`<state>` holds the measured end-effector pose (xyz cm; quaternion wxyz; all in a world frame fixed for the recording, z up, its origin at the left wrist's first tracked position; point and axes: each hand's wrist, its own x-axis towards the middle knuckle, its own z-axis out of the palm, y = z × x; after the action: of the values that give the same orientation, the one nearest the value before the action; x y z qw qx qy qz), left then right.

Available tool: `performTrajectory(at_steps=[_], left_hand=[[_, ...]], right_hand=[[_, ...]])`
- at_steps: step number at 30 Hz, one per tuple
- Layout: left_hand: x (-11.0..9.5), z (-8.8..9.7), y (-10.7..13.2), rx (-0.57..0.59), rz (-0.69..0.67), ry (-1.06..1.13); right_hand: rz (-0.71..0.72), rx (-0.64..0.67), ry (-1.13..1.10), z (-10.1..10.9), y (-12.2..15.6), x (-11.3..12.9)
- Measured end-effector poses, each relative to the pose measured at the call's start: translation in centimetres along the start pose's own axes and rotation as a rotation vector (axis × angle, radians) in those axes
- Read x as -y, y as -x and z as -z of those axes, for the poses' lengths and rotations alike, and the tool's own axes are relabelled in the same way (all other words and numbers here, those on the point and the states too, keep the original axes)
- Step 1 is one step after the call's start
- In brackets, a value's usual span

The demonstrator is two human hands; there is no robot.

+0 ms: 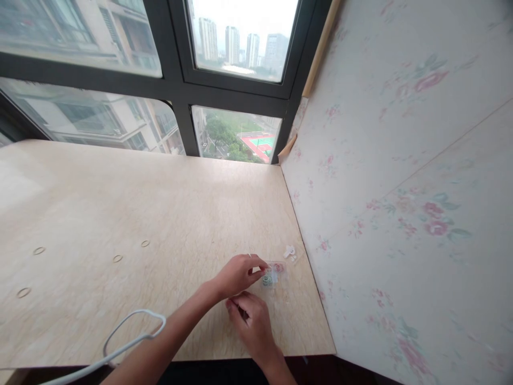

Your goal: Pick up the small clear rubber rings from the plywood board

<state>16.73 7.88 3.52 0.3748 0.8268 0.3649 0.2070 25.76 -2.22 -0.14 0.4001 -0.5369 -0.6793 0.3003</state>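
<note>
My left hand (241, 274) reaches over a small clear plastic box (281, 279), with thumb and fingers pinched at the box's left edge. Whatever the fingertips hold there is too small to make out. Inside the box, in separate compartments, lie red bands (279, 268) and green bands (266, 279) that look like small elastic bands. Below it, my right hand (255, 323) is closed, thumb against curled fingers, close under the left wrist. Its contents, if any, are hidden.
Several thin tan rings (117, 258) lie spread on the left of the marble-patterned sill (160, 203). A white cable (134, 338) loops beside my left forearm. Small white pieces (289, 252) lie beyond the box, near the flowered wall (385, 214). A dark-framed window (236, 96) closes off the back.
</note>
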Motion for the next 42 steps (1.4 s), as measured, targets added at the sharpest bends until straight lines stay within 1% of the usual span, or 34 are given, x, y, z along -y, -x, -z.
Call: performTrajectory(at_steps=[2,4,7,9,12,15,17,18,21,23,24,26,29,31,33,35,36,37,39,42], left_hand=[[0.5,0.1,0.7,-0.061,0.007,0.051],[1.2,0.3,1.8,-0.16,0.04,0.104],[2.6,0.6,4.2,-0.31,0.151,0.149],[3.4,0.9,6.3,-0.383,0.229,0.159],[4.4,1.6,9.4,-0.482,0.308,0.151],[4.9,2.5,12.3,-0.579,0.363,0.118],[5.1,2.8,13.8,-0.63,0.377,0.123],[5.2,2.9,14.4,-0.648,0.375,0.141],[5.7,2.8,15.3,-0.689,0.353,0.212],[5.9,2.6,15.3,-0.722,0.347,0.235],[6.0,2.6,15.3,-0.739,0.345,0.24],[6.1,2.5,15.1,-0.77,0.347,0.249],[6.1,2.4,15.1,-0.79,0.339,0.275],[6.0,2.3,15.2,-0.792,0.321,0.292],[6.0,2.3,15.4,-0.796,0.306,0.31],[6.0,2.3,15.5,-0.801,0.304,0.327],[6.0,2.3,15.5,-0.804,0.309,0.334],[6.0,2.4,15.5,-0.806,0.314,0.342],[6.1,2.6,15.4,-0.815,0.318,0.354],[6.1,2.8,15.3,-0.84,0.309,0.374]], right_hand=[[0.0,0.005,0.009,0.1,0.0,0.2],[0.001,0.014,0.008,0.2,0.0,0.3],[0.013,0.035,0.007,0.3,0.2,0.5],[0.043,0.039,0.004,0.3,0.3,0.4],[0.105,0.037,-0.024,0.1,0.6,-0.3],[0.155,0.038,-0.053,-0.1,0.9,-1.5],[0.165,0.053,-0.077,-0.2,1.1,-2.3],[0.147,0.061,-0.093,-0.2,1.2,-2.5],[0.002,0.113,-0.203,-0.4,0.8,-2.5],[-0.074,0.158,-0.286,-0.7,0.0,-1.5],[-0.08,0.183,-0.308,-1.0,-0.5,-0.7],[-0.048,0.202,-0.312,-1.6,-1.9,1.2],[0.035,0.216,-0.317,-3.1,-4.6,4.5],[0.099,0.259,-0.349,-4.4,-6.7,6.5],[0.136,0.313,-0.366,-6.2,-9.2,8.1],[0.172,0.362,-0.299,-8.4,-11.8,9.3],[0.213,0.39,-0.218,-9.6,-13.1,9.7],[0.259,0.432,-0.09,-10.9,-14.4,10.1],[0.369,0.535,0.307,-13.5,-16.6,10.5],[0.412,0.627,0.498,-16.7,-18.7,10.5]])
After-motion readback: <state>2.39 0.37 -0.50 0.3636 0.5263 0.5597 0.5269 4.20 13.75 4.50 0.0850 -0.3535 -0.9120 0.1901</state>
